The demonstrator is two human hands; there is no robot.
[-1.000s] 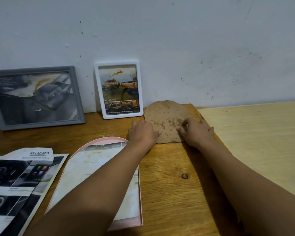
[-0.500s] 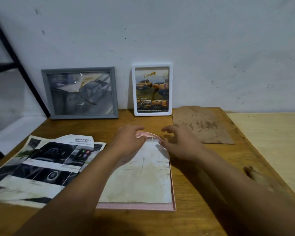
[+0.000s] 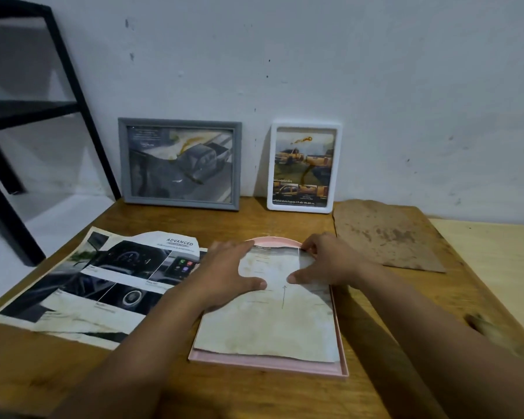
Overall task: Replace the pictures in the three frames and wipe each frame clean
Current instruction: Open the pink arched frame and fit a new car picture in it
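Nearest the camera: the pink frame [image 3: 339, 365] lay face down on the wooden table [image 3: 254, 394], with a stained sheet [image 3: 270, 328] sitting inside it, back side up.
Left hand [image 3: 224, 276]: flat on the sheet's upper left, fingers spread and straight, pressing rather than grabbing.
Right hand [image 3: 327, 264]: at the arched top right, fingertips curled and looked to be pinching the sheet's edge, thumb down on the paper.
Step, my guess: getting that old picture out of the frame.
How I'd do it: peel slowly from the arch corner and keep the left palm down so the frame doesn't slide. The paper looked worn, so it could rip.
Left of it: car brochure pages [image 3: 109, 285] lay spread out, probably the replacements.
Right, further back: a brown backing board [image 3: 387, 234] lay flat, apart from the frame.
Against the wall: the grey frame [image 3: 180, 163] and white frame [image 3: 304, 166] leaned upright, both with smeared glass.
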